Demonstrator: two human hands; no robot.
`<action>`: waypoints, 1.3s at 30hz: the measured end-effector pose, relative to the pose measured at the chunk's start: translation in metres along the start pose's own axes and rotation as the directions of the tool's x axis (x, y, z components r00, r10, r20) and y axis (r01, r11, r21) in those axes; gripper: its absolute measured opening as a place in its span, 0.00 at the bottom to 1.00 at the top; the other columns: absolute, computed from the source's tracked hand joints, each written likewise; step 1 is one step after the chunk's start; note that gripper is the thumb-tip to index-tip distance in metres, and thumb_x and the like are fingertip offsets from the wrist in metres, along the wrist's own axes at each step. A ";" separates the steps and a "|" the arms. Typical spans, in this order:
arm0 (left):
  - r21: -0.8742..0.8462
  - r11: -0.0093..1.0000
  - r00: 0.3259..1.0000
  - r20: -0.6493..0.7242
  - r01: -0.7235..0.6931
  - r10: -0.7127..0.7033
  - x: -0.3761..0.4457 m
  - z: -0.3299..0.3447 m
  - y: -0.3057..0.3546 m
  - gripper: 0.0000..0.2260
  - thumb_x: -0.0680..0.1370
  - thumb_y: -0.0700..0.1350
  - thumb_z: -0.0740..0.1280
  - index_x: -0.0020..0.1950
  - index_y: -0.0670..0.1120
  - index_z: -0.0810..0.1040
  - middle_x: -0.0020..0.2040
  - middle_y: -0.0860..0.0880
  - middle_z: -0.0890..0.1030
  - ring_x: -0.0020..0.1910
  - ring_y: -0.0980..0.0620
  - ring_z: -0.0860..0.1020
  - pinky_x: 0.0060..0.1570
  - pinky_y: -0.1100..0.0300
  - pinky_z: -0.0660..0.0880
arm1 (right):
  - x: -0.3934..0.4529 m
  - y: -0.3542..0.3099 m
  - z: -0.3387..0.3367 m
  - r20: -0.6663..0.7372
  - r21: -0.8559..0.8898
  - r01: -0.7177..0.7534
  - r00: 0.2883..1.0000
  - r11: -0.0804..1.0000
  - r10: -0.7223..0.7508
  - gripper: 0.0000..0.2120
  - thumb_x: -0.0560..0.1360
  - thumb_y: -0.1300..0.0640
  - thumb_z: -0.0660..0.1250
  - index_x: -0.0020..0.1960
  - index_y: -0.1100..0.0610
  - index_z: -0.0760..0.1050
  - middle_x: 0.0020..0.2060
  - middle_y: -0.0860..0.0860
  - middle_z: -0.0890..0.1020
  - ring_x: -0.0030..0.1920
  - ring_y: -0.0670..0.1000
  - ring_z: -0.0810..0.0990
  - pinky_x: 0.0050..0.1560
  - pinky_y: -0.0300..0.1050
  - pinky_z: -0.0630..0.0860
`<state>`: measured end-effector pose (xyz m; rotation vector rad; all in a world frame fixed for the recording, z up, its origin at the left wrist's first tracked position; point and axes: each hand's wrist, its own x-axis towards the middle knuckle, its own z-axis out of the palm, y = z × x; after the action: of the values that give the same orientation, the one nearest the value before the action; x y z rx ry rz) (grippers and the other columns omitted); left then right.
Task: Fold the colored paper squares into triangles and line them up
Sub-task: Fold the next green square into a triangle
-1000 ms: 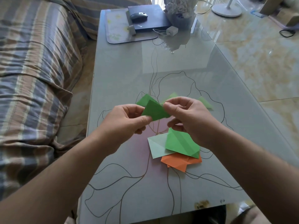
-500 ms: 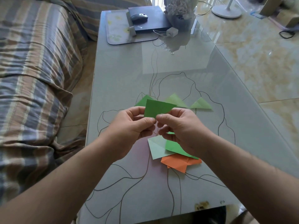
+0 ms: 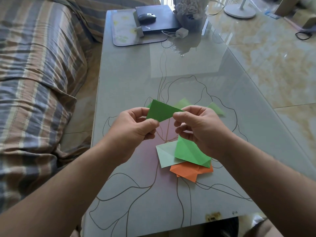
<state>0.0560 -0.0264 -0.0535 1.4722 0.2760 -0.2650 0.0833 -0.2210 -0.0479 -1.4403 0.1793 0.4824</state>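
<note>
Of the row at the far side of the bench (image 3: 130,79) we see only parts: a dark green triangle (image 3: 149,105) is almost wholly hidden behind the held paper, a pale green triangle (image 3: 183,103) shows only its upper tip, and a second pale green triangle (image 3: 215,108) is cut off by the knuckles of our right hand (image 3: 201,129). Nearer to us, our right wrist covers part of the loose pile, where a bright green sheet (image 3: 189,153) lies creased over a pale mint sheet (image 3: 165,155), and orange paper (image 3: 190,171) pokes out from under both; we cannot tell how many orange sheets there are. The piece we are working on, the dark green folded paper (image 3: 161,111), is held up above the bench between both hands, a flat triangle with its long edge running from upper left to the right point. Our left hand (image 3: 133,127) pinches its lower left corner between thumb and curled fingers. The right grip pinches the right point between thumb and forefinger, with the other fingers loosely curled beneath and touching nothing that we can see.
</note>
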 end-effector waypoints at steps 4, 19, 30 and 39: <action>0.018 1.000 1.000 -0.002 -0.006 0.006 0.000 0.001 0.001 0.08 0.79 0.33 0.69 0.55 0.43 0.81 0.35 0.49 0.82 0.33 0.52 0.77 0.41 0.60 0.80 | -0.001 -0.003 -0.002 0.026 0.001 -0.015 1.000 1.000 0.015 0.11 0.79 0.61 0.69 0.38 0.55 0.80 0.35 0.53 0.82 0.34 0.53 0.79 0.45 0.49 0.75; -0.100 0.993 0.997 0.031 0.070 -0.067 -0.003 -0.002 0.005 0.13 0.75 0.34 0.73 0.59 0.44 0.81 0.36 0.49 0.81 0.33 0.53 0.79 0.39 0.60 0.81 | -0.001 -0.005 -0.004 0.099 -0.255 0.006 0.995 0.967 0.020 0.07 0.78 0.60 0.72 0.41 0.55 0.80 0.36 0.52 0.83 0.37 0.51 0.82 0.41 0.42 0.77; -0.190 0.982 1.000 -0.021 0.005 -0.009 -0.006 0.018 -0.016 0.06 0.74 0.44 0.73 0.45 0.42 0.82 0.38 0.45 0.81 0.38 0.50 0.79 0.44 0.57 0.80 | -0.002 0.006 0.005 0.112 -0.041 -0.009 0.994 0.999 0.014 0.07 0.78 0.59 0.72 0.41 0.55 0.79 0.35 0.52 0.82 0.34 0.50 0.80 0.40 0.43 0.77; -0.208 0.978 0.999 -0.049 0.012 -0.023 0.000 0.007 -0.002 0.05 0.77 0.40 0.72 0.41 0.44 0.78 0.35 0.47 0.79 0.35 0.52 0.78 0.42 0.57 0.79 | -0.001 0.002 0.004 0.068 -0.036 0.019 0.998 0.999 -0.017 0.08 0.78 0.60 0.72 0.41 0.57 0.78 0.33 0.52 0.81 0.34 0.50 0.80 0.42 0.45 0.76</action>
<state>0.0556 -0.0336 -0.0553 1.2710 0.3474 -0.2062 0.0813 -0.2173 -0.0487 -1.4582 0.1040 0.5213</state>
